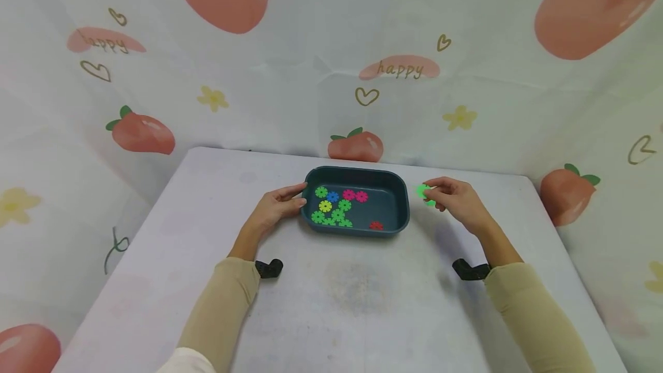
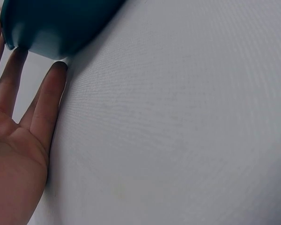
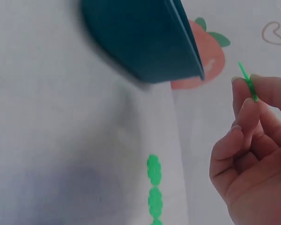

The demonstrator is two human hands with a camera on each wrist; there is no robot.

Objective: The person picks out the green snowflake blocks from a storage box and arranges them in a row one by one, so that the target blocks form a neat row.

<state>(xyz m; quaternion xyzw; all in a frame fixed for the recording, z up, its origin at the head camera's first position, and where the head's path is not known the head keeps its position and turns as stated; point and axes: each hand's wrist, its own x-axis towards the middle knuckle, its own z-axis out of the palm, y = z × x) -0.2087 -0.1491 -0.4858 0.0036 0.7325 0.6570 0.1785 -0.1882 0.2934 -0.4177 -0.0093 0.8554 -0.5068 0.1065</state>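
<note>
A dark teal tray (image 1: 380, 233) sits on the table with flat, notched plastic discs inside: several green, two pink, one blue, one yellow and one red. My left hand (image 1: 277, 206) touches the tray's left end; in the left wrist view its fingers (image 2: 47, 103) stretch out straight to the wall. To the right of the tray, my right hand (image 1: 456, 200) pinches a green notched disc (image 3: 246, 77) edge-on between thumb and fingertips. More green discs (image 3: 154, 169) lie in a line on the table below this hand, mostly hidden by it in the head view.
The white table (image 1: 331, 304) meets a curtain (image 1: 311, 73) printed with fruit, hearts and flowers at its back edge. Black wrist mounts (image 1: 471, 270) stick out inward from both sleeves, above the table.
</note>
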